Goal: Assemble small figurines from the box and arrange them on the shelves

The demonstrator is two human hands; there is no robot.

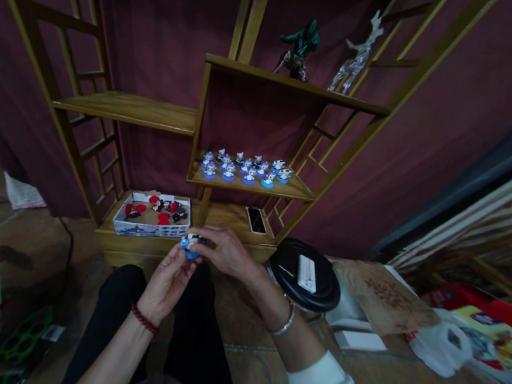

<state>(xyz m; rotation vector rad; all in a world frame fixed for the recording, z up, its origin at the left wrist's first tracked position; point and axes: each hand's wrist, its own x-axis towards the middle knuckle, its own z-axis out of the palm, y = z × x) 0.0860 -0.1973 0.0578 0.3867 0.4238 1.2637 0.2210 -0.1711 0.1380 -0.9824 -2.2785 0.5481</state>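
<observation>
Between my hands is a small blue-and-white figurine (191, 244) with a blue round base. My left hand (173, 272) grips it from below and the left, fingers closed on its lower part. From the right, my right hand (223, 249) pinches its side and top. Just beyond sits an open white patterned box (149, 229) of several dark figurines (167, 207) with red bases. Several small purple, white and blue figurines (229, 171) stand in rows on the wooden shelf (256, 187) ahead.
A phone (256, 220) lies on the bottom shelf. On the right, a black round stool (291, 261) carries a white object (307, 273). A dark green statue (301, 48) and a clear deer figure (359, 56) top the upper shelf. A plastic bag (445, 345) rests on the floor.
</observation>
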